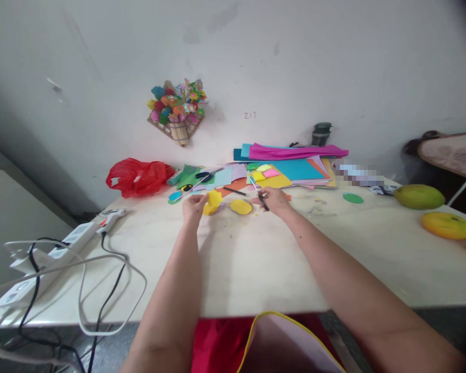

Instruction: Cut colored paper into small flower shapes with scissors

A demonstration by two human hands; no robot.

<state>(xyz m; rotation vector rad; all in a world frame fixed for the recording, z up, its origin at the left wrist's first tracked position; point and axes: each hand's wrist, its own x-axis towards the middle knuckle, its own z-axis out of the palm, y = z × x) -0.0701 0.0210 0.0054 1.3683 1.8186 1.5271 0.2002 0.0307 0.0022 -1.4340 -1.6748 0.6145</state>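
My left hand (194,210) pinches a yellow paper cutout (213,202) with a wavy edge, held just above the table. In my right hand (275,201) is a pair of scissors (263,202) with dark handles, its blades pointing up and away from me. Between the two hands lies a yellow paper piece (241,206) on the tabletop. A dark pencil or pen (236,191) rests just beyond it, on orange paper. Small paper scraps are scattered around both hands.
Stacked coloured paper (301,170) lies at the back. A second pair of scissors (205,176) and a red plastic bag (137,177) are back left. A power strip (58,259), cables and a glue gun (112,221) occupy the left; mangoes (419,197) sit far right.
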